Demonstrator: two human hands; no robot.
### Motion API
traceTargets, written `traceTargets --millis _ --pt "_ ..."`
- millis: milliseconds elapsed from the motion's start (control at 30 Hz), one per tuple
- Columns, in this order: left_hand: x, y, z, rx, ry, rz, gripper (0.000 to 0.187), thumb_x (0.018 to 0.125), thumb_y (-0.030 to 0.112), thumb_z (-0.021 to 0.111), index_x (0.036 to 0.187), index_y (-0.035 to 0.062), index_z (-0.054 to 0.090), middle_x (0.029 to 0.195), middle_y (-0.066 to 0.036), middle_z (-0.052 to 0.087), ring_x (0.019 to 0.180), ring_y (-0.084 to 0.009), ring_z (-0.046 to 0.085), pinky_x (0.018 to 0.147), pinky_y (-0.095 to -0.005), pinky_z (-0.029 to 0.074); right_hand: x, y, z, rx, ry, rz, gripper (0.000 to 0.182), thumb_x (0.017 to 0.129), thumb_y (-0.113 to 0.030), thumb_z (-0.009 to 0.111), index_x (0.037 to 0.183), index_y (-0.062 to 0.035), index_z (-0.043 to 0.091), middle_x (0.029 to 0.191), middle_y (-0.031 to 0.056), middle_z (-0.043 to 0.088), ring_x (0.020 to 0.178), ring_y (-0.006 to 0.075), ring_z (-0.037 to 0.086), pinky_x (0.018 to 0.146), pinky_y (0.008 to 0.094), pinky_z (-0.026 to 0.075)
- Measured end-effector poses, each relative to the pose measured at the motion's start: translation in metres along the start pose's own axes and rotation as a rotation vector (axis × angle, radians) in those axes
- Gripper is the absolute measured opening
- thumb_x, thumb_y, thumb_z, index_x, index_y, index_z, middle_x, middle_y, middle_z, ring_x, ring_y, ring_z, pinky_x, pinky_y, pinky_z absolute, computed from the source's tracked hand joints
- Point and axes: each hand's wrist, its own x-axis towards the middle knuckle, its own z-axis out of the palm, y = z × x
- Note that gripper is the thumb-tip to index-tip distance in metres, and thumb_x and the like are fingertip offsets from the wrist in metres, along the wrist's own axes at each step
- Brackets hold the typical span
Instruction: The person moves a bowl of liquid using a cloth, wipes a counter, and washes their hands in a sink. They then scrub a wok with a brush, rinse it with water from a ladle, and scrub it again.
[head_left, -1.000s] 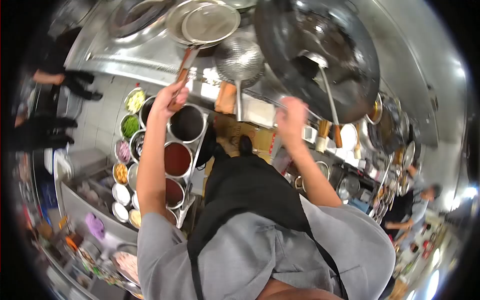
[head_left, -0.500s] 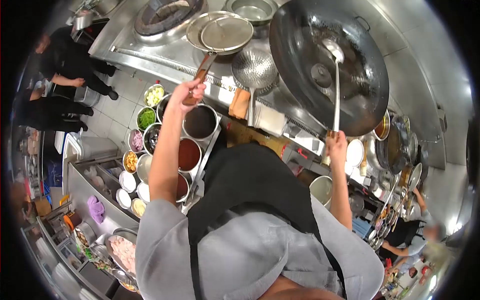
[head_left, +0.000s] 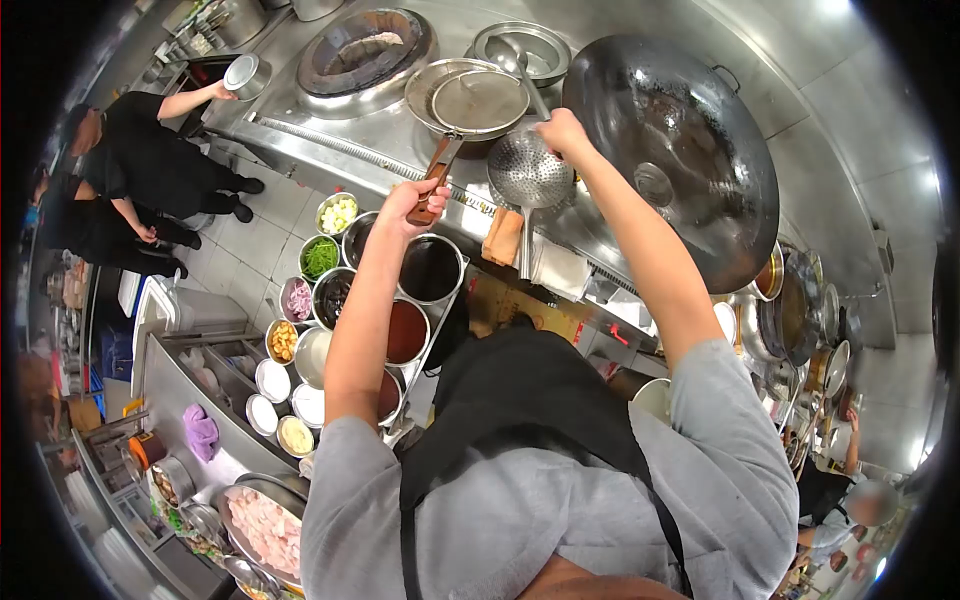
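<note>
My left hand (head_left: 414, 206) is closed round the wooden handle of a fine-mesh strainer (head_left: 482, 102), whose round mesh rests over a wider rim above the stove. My right hand (head_left: 564, 134) grips the ladle (head_left: 536, 97) by its handle; its bowl lies over the metal basin (head_left: 562, 62) behind the strainer. Below my right hand, a perforated skimmer (head_left: 530, 172) sits with its handle toward me. To the right, a large black wok (head_left: 690, 150) is tilted on the range, with a wet sheen inside.
Pots of dark and red sauce (head_left: 407, 332) stand near my left forearm, beside bowls of chopped greens (head_left: 320, 258) and other ingredients. A tray of raw pale meat (head_left: 262, 525) is at lower left. At far left, a person holds a metal pot (head_left: 247, 77). More people work at lower right.
My right hand has carried the ladle leftward out of the wok to the basin. The left hand keeps the strainer. A person at left has raised an arm with a metal pot.
</note>
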Motion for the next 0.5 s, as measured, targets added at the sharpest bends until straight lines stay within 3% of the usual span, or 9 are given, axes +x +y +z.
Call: traceTargets --millis 67,200,367,433,500 --pt "-0.001 0.0 0.002 0.033 0.041 0.014 0.017 0.1 0.012 0.04 0.108 -0.0035 0.043 0.079 -0.007 0.048 0.054 -0.0095 0.042 0.044 -0.0192 0.039 0.011 -0.011 0.015 -0.39 -0.008 -0.057 0.023 0.078 -0.015 0.059 0.072 0.0064 0.065 0.069 0.0217 0.066 0.064 0.0307 0.068 0.06 0.0405 0.053" --pt "-0.005 -0.002 -0.006 0.054 0.029 0.035 0.015 0.101 0.013 0.039 0.107 -0.001 0.041 0.078 -0.008 0.049 0.054 -0.0095 0.043 0.043 -0.0193 0.039 0.019 -0.01 0.009 -0.521 -0.155 -0.097 0.024 0.075 -0.016 0.059 0.078 0.006 0.069 0.076 0.0263 0.066 0.073 0.0344 0.069 0.069 0.0412 0.054" --pt "-0.024 -0.013 -0.009 0.061 0.078 0.041 0.015 0.1 0.012 0.04 0.107 -0.0009 0.041 0.078 -0.01 0.052 0.053 -0.0101 0.044 0.043 -0.0206 0.04 0.001 -0.01 0.009 -0.493 -0.162 -0.075 0.022 0.074 -0.014 0.058 0.073 0.006 0.069 0.071 0.0224 0.067 0.071 0.033 0.069 0.068 0.0406 0.054" --pt "-0.025 -0.016 -0.019 0.089 0.061 0.052 0.016 0.1 0.013 0.041 0.108 -0.0016 0.043 0.078 -0.009 0.052 0.052 -0.01 0.044 0.043 -0.0209 0.04 -0.009 0.0 0.018 -0.507 -0.216 -0.161 0.022 0.074 -0.012 0.056 0.07 0.0051 0.068 0.068 0.0212 0.067 0.069 0.0315 0.07 0.066 0.0393 0.055" --pt "-0.03 -0.015 -0.035 0.091 -0.044 0.003 0.014 0.097 0.011 0.046 0.105 -0.0011 0.044 0.077 -0.009 0.052 0.056 -0.013 0.046 0.046 -0.0233 0.04 -0.044 -0.019 0.022 -0.428 -0.178 0.024 0.02 0.074 -0.012 0.056 0.067 0.0025 0.069 0.067 0.0197 0.067 0.068 0.0305 0.07 0.067 0.0401 0.055"
